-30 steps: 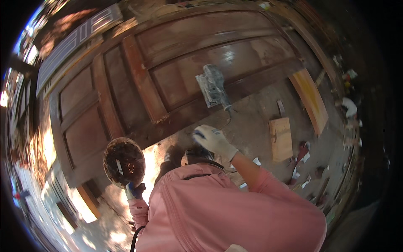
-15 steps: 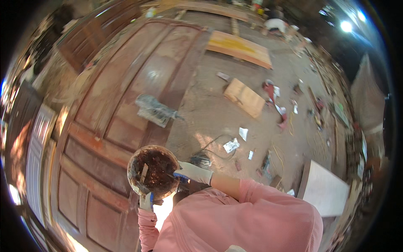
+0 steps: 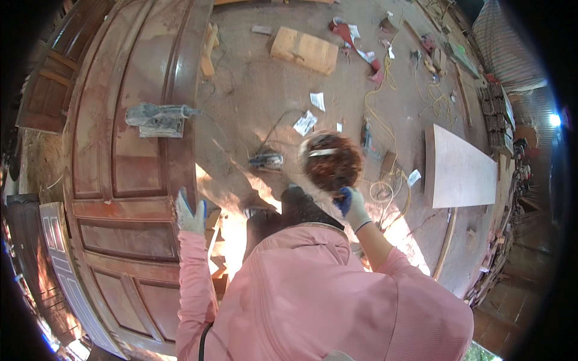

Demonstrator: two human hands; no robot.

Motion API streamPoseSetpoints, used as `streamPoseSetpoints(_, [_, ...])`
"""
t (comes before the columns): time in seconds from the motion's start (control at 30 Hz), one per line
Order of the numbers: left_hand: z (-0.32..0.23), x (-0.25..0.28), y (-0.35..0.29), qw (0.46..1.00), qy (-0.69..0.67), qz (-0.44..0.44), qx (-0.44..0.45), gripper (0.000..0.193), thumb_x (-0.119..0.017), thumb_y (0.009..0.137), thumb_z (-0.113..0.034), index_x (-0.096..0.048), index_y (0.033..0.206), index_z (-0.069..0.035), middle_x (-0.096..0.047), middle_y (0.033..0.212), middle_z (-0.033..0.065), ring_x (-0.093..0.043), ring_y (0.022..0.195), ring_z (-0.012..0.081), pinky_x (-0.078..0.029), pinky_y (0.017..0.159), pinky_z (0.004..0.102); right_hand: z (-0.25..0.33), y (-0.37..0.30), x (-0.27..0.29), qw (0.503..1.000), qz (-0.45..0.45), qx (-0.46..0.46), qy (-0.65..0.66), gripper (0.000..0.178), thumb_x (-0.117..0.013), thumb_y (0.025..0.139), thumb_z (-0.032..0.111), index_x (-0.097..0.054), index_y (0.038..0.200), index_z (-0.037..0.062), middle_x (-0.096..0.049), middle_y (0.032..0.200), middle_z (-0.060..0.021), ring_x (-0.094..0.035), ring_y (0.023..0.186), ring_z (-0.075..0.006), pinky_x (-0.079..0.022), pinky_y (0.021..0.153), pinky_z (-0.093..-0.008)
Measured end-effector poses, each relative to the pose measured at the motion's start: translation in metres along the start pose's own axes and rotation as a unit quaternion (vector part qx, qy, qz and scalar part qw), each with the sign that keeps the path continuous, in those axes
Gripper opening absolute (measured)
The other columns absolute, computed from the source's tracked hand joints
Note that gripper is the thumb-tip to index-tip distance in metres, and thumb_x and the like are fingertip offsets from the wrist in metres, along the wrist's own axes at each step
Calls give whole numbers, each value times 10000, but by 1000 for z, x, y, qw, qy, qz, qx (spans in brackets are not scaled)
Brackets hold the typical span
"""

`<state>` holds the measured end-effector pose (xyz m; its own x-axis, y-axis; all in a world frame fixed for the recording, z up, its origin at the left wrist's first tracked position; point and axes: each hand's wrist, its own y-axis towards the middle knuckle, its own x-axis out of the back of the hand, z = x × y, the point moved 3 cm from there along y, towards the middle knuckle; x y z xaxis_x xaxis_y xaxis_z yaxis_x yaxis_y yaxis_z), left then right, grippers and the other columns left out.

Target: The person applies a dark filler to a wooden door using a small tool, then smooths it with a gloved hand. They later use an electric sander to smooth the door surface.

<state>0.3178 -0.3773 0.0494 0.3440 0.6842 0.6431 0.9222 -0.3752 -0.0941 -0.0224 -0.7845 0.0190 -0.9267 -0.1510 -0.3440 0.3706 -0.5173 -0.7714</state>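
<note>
My right hand (image 3: 356, 212), in a white glove with blue palm, is closed on the near rim of a round pot (image 3: 303, 157). The pot is smeared by motion; dark reddish-brown stuff and a pale stick (image 3: 325, 153) show inside. It hangs over the floor in front of my body. My left hand (image 3: 191, 212), gloved alike, is at the right edge of a brown panelled wooden door (image 3: 135, 234), thumb and fingers apart and nothing in it. Whether it presses on the door I cannot tell. Farther up the door lies a dusty, plastic-wrapped power tool (image 3: 158, 120).
On the floor are a corded tool (image 3: 266, 160), white paper sheets (image 3: 305, 123), a wooden block (image 3: 304, 50), a red sanding strip (image 3: 358, 48) and yellow cord (image 3: 376, 108). A pale board (image 3: 460, 168) stands at right. More doors (image 3: 51, 90) lean at left.
The pot has moved from over the door's edge to the right, in my right hand. My left hand has let go of it and is at the door's edge. The view has turned.
</note>
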Motion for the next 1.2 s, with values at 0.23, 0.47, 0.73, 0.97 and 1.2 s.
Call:
streamPoseSetpoints(0.23, [12, 0, 14, 955, 253, 128, 92, 979, -698, 928, -464, -170, 1651, -69, -205, 1670, 304, -173, 1541, 511, -202, 1259, 542, 12, 15, 186, 965, -175, 65, 186, 257, -535, 910, 83, -665, 1130, 56, -730, 1061, -155, -693, 910, -350, -595, 767, -457])
streamPoseSetpoints(0.47, [4, -9, 25, 929, 301, 136, 168, 959, -670, 946, -488, -159, 1659, -102, -157, 1662, 352, -154, 1543, 520, -197, 1260, 546, 8, 20, 236, 923, -314, 23, 223, 291, -465, 990, 177, -665, 1164, 58, -713, 1134, -145, -681, 983, -288, -598, 804, -399])
streamPoseSetpoints(0.73, [-12, -7, 29, 933, 249, 88, 245, 909, -661, 969, -461, -224, 1624, -7, -213, 1646, 349, -214, 1547, 451, -241, 1254, 484, 76, 117, 220, 895, -137, 72, -418, 196, -549, 959, 24, -668, 1106, 79, -717, 1019, -96, -653, 891, -215, -546, 783, -308])
streamPoseSetpoints(0.97, [-58, -92, 74, 906, 88, 72, 409, 828, -697, 950, -417, -358, 1573, 12, -442, 1562, 272, -496, 1408, 370, -427, 1134, 418, 210, 333, 216, 964, 16, 153, -219, 303, -519, 951, 139, -675, 1205, 83, -731, 1187, -87, -693, 1047, -286, -577, 909, -410])
streamPoseSetpoints(1.2, [-57, -177, 117, 961, 73, 34, 266, 701, -709, 972, -254, -400, 1587, -120, -596, 1295, 103, -547, 862, 135, -487, 716, 297, 375, 438, 76, 995, 56, 43, 71, 297, -539, 929, 146, -683, 1175, 65, -740, 1158, -94, -703, 993, -279, -573, 858, -411])
